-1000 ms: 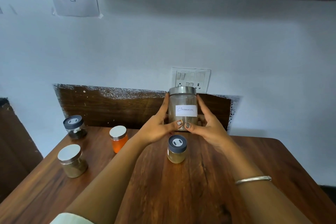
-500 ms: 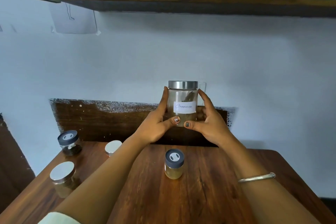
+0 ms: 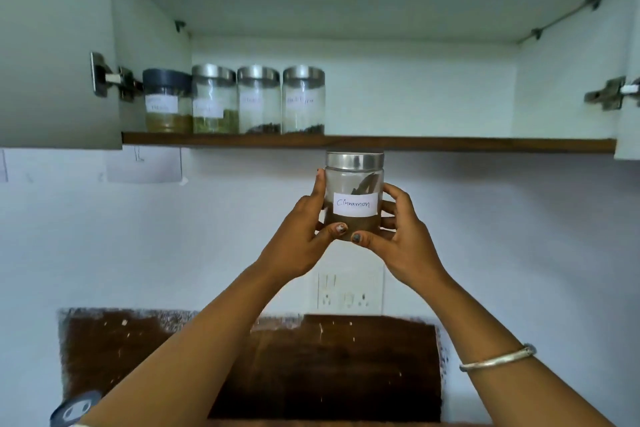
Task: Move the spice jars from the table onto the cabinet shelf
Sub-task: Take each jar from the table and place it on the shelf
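A glass jar with a steel lid and a white label reading "Cinnamon" point(image 3: 354, 198) is held up in the air just under the front edge of the cabinet shelf point(image 3: 450, 144). My left hand point(image 3: 304, 236) grips its left side and my right hand point(image 3: 401, 236) grips its right side, both thumbs at the jar's base. Several labelled spice jars point(image 3: 235, 100) stand in a row at the shelf's left end. A dark jar lid point(image 3: 74, 411) peeks in at the bottom left.
The cabinet doors are open, with the left door point(image 3: 55, 45) and a hinge point(image 3: 107, 78) beside the jars and another hinge point(image 3: 609, 94) at the right. A wall socket point(image 3: 349, 291) sits below the jar. The shelf to the right of the jars is bare.
Both hands have raised the cinnamon jar from just above the table to right under the shelf. The view has tilted up, so the open cabinet shows and the table's jars have dropped out of sight.
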The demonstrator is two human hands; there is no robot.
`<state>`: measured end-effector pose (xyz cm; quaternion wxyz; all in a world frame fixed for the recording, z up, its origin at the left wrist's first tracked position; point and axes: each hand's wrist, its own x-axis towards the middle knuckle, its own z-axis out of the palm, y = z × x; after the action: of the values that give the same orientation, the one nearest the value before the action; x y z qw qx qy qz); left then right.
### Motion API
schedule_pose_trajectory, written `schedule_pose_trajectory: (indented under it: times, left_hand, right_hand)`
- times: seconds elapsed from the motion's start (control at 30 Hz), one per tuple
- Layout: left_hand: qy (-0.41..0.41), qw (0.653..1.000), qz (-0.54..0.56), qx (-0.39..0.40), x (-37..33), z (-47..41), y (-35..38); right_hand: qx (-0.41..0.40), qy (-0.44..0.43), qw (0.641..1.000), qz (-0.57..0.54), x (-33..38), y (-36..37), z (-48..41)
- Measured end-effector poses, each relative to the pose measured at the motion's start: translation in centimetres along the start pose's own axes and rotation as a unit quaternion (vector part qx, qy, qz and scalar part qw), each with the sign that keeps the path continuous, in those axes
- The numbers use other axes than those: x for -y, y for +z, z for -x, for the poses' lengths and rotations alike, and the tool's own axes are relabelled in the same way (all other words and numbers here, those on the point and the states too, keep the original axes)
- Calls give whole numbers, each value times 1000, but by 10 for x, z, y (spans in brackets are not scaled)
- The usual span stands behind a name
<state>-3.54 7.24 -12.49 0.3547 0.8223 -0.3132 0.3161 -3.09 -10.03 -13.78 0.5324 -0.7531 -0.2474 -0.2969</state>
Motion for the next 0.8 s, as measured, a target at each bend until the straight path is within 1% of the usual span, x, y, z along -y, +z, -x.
schedule_pose_trajectory:
  times: [0.23,0.37,0.5,0.67,0.8]
  left_hand:
    - [65,997,15,-50,-13,-79,-24]
    - [63,995,23,-80,-14,-113,-30]
    - [54,993,34,-100,-5,-134,-30]
    - [44,991,0,-127,9,-146,-23]
    - [34,986,-57,-153,14,-154,-20]
  right_hand:
    - [-48,-87,995,3,27,-20,-71]
    - [-66,-112,991,22,35,-25,-106]
    - [-56,-128,989,53,34,-25,-131]
    - [-42,-138,985,99,23,-23,-151]
    - [-63,-133,971,189,18,-21,-158]
